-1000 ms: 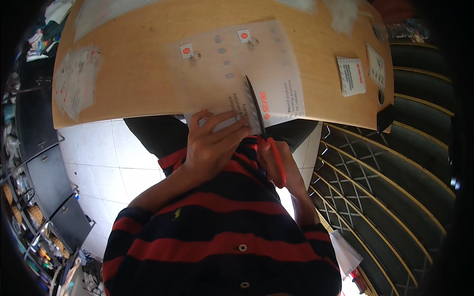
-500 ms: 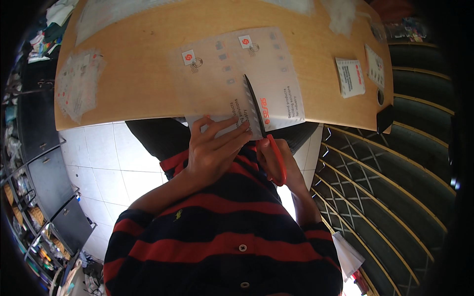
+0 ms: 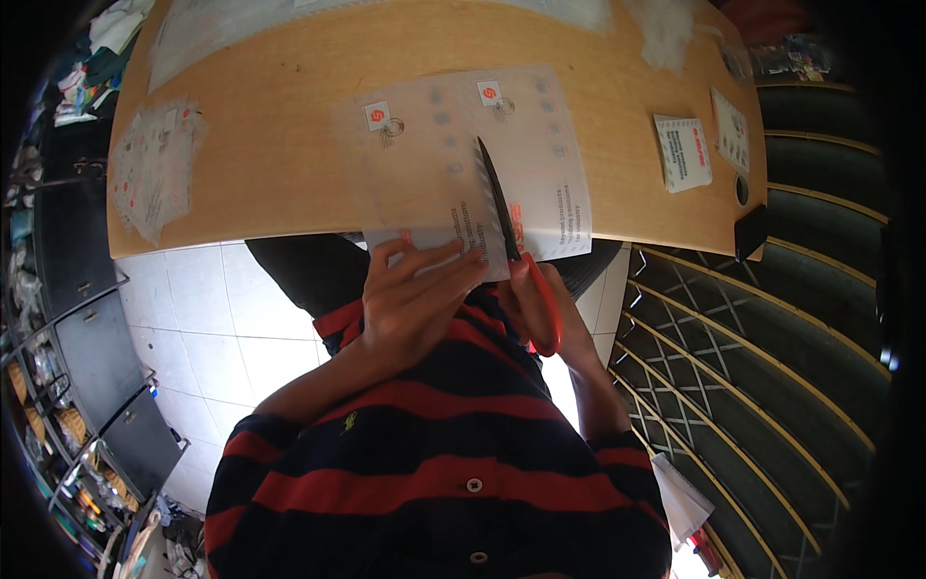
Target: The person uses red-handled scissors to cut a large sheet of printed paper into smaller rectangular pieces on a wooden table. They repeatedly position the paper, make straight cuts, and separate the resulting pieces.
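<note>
A translucent printed sheet [image 3: 415, 174] with red and dark markings lies on the table, its near end hanging past the front edge. My left hand [image 3: 410, 294] grips that overhanging end, fingers stretched across the top and thumb hidden. In my right hand [image 3: 531, 294] is a pair of scissors [image 3: 497, 198] with red handles and dark blades. The blades point away from me along a striped band in the middle of the sheet and look nearly closed. How far the cut runs is hard to make out.
The wooden table [image 3: 260, 145] carries a stack of printed plastic pieces [image 3: 154, 174] at left and small printed cards [image 3: 683, 152] at right. More clear plastic lies along the far side. Dark cabinets [image 3: 92, 318] stand at left; a folding metal gate [image 3: 733, 328] is at right.
The sheet has slid slightly toward me. The scissors have moved a little forward along it, and their blades have come closer together. My left hand has shifted slightly.
</note>
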Available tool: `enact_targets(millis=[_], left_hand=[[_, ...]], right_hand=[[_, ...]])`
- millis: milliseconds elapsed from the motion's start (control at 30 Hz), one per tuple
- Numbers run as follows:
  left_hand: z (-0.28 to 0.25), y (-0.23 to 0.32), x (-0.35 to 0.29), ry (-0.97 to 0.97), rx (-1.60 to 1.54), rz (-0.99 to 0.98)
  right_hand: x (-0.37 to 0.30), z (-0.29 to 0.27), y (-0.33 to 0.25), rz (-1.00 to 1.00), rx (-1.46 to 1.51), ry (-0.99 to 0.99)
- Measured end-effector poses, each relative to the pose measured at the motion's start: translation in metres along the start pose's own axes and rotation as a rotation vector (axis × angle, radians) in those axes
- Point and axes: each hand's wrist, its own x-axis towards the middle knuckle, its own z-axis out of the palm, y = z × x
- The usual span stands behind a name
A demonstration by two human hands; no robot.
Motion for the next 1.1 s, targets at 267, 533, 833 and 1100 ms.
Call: enact_targets(millis=[267, 533, 833, 1100], left_hand=[[-0.002, -0.002, -0.003, 0.058, -0.039, 0.014], [-0.004, -0.001, -0.005, 0.075, -0.063, 0.025], [-0.007, -0.001, -0.005, 0.075, -0.037, 0.041], [-0.010, 0.003, -0.007, 0.031, -0.029, 0.064]], right_hand=[[0.013, 0.004, 0.006, 0.010, 0.015, -0.006], [0.020, 0.007, 0.001, 0.004, -0.093, 0.034], [0.024, -0.001, -0.019, 0.058, -0.079, -0.022], [0.023, -0.005, -0.024, 0.027, -0.036, -0.001]])
